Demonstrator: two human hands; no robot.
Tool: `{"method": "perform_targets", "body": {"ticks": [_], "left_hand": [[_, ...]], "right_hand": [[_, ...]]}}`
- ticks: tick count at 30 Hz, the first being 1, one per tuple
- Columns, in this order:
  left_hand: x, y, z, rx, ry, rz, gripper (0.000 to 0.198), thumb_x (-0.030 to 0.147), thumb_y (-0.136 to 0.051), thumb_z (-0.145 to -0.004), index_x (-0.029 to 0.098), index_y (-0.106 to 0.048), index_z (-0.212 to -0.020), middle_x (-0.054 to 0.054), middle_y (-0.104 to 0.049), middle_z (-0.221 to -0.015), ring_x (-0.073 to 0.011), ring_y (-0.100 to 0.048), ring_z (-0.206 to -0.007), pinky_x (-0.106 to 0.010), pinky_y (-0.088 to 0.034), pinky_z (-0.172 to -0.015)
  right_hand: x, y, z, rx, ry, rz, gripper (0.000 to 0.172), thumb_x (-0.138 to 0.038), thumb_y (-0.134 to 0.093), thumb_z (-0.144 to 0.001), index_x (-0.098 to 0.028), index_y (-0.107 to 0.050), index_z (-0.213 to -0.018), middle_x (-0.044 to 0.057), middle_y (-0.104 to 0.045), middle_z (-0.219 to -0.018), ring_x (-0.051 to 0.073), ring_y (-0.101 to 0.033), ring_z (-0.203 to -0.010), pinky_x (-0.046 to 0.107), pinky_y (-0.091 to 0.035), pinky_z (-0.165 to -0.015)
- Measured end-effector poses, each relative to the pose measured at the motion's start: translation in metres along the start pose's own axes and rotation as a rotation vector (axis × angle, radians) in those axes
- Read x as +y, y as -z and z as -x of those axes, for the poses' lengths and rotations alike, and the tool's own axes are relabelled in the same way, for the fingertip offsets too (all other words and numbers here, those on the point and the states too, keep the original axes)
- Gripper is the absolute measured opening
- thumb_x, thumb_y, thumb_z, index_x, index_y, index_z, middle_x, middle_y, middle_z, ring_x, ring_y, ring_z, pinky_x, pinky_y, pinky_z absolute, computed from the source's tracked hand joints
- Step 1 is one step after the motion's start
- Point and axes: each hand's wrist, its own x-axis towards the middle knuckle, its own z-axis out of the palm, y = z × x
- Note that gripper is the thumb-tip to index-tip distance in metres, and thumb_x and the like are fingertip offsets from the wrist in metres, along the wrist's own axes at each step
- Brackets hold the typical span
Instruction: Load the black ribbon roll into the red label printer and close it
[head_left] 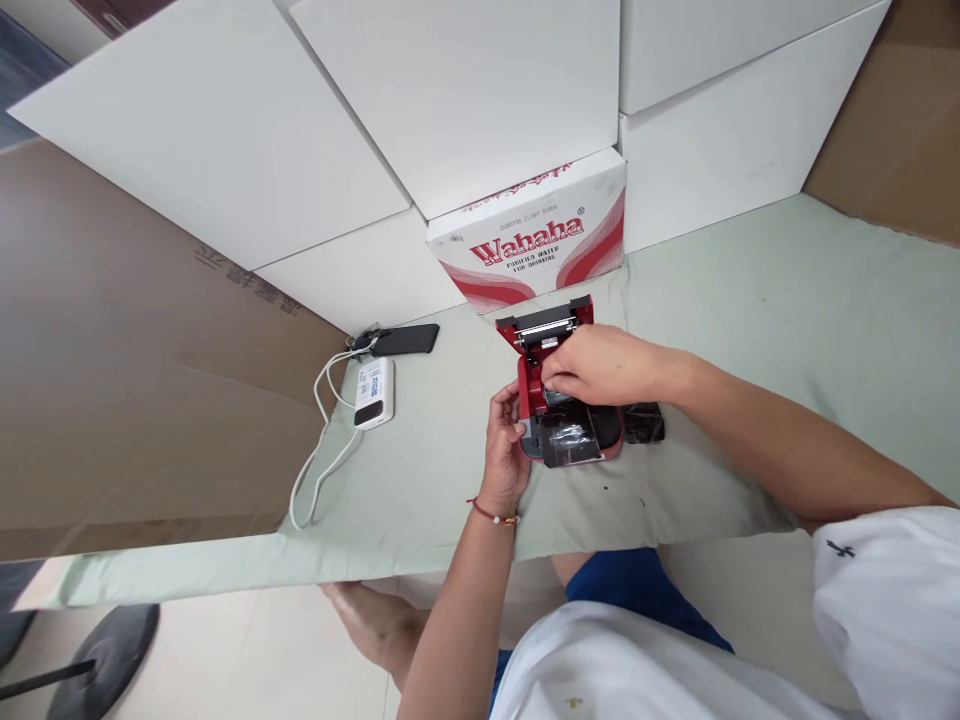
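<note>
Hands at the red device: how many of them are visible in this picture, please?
2. The left hand is against the left side of the red device; the right hand is over its open top, fingertips partly hidden.

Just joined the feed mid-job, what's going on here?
A person's left hand holds the side of a red and black device, its lid raised. The right hand reaches inside; what it grips is unclear. A glossy dark strip lies across the device's front. A white Wahaha box stands behind, and a white cabled device lies off to the left.
</note>
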Motion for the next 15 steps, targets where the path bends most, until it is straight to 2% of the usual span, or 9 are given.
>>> {"method": "perform_targets", "body": {"ticks": [2, 4, 6, 7, 9, 12, 15], "left_hand": [[0.000, 0.000, 0.000, -0.003, -0.008, 0.007, 0.050, 0.041, -0.083, -0.075, 0.028, -0.072, -0.123, -0.006, -0.068, -0.134, -0.0257, -0.062, -0.124, -0.034, -0.051, -0.102], [-0.001, 0.000, 0.000, -0.009, -0.007, 0.019, 0.050, 0.041, -0.083, -0.075, 0.029, -0.072, -0.123, -0.005, -0.067, -0.135, -0.0256, -0.061, -0.125, -0.035, -0.051, -0.104], [-0.002, 0.001, 0.000, -0.018, -0.003, 0.017, 0.051, 0.042, -0.082, -0.076, 0.029, -0.071, -0.124, -0.005, -0.066, -0.136, -0.0261, -0.061, -0.126, -0.036, -0.050, -0.106], [-0.002, 0.001, 0.000, -0.020, -0.005, 0.010, 0.052, 0.044, -0.082, -0.077, 0.029, -0.071, -0.125, -0.006, -0.066, -0.137, -0.0270, -0.060, -0.127, -0.037, -0.050, -0.107], [-0.003, 0.001, 0.001, -0.017, -0.025, -0.002, 0.054, 0.048, -0.080, -0.079, 0.029, -0.069, -0.129, -0.007, -0.064, -0.140, -0.0293, -0.057, -0.134, -0.041, -0.048, -0.113], [-0.003, 0.001, 0.003, -0.017, -0.059, 0.031, 0.064, 0.051, -0.077, -0.082, 0.034, -0.061, -0.142, -0.007, -0.061, -0.149, -0.0309, -0.051, -0.146, -0.047, -0.041, -0.123], [-0.001, -0.001, 0.006, -0.012, -0.078, 0.069, 0.069, 0.056, -0.071, -0.089, 0.041, -0.051, -0.153, -0.004, -0.060, -0.153, -0.0301, -0.049, -0.151, -0.051, -0.036, -0.129]], "right_hand": [[0.001, 0.004, 0.004, 0.238, 0.052, -0.058, 0.034, -0.025, -0.047, -0.104, -0.019, -0.080, -0.109, 0.007, -0.082, -0.109, 0.022, -0.069, -0.094, 0.032, -0.046, -0.081], [0.005, 0.005, 0.005, 0.474, 0.076, -0.043, 0.037, -0.025, -0.046, -0.105, -0.016, -0.076, -0.126, 0.012, -0.079, -0.126, 0.027, -0.066, -0.113, 0.037, -0.048, -0.095], [0.012, 0.005, 0.005, 0.565, 0.067, 0.024, 0.043, -0.023, -0.050, -0.103, -0.011, -0.067, -0.141, 0.017, -0.071, -0.142, 0.032, -0.058, -0.131, 0.044, -0.047, -0.105], [0.016, 0.005, 0.005, 0.540, 0.058, 0.059, 0.047, -0.023, -0.052, -0.102, -0.009, -0.064, -0.145, 0.019, -0.068, -0.146, 0.034, -0.055, -0.135, 0.047, -0.046, -0.108], [0.021, 0.008, 0.008, 0.413, 0.040, 0.104, 0.047, -0.023, -0.055, -0.100, -0.008, -0.062, -0.144, 0.020, -0.069, -0.144, 0.035, -0.058, -0.132, 0.047, -0.047, -0.106], [0.019, 0.018, 0.019, 0.233, 0.014, 0.134, 0.037, -0.027, -0.051, -0.103, -0.015, -0.069, -0.132, 0.015, -0.077, -0.122, 0.029, -0.069, -0.109, 0.038, -0.049, -0.088], [0.008, 0.025, 0.032, 0.063, -0.022, 0.179, 0.033, -0.033, -0.049, -0.105, -0.019, -0.072, -0.124, 0.011, -0.079, -0.104, 0.024, -0.070, -0.086, 0.032, -0.040, -0.071]]}}
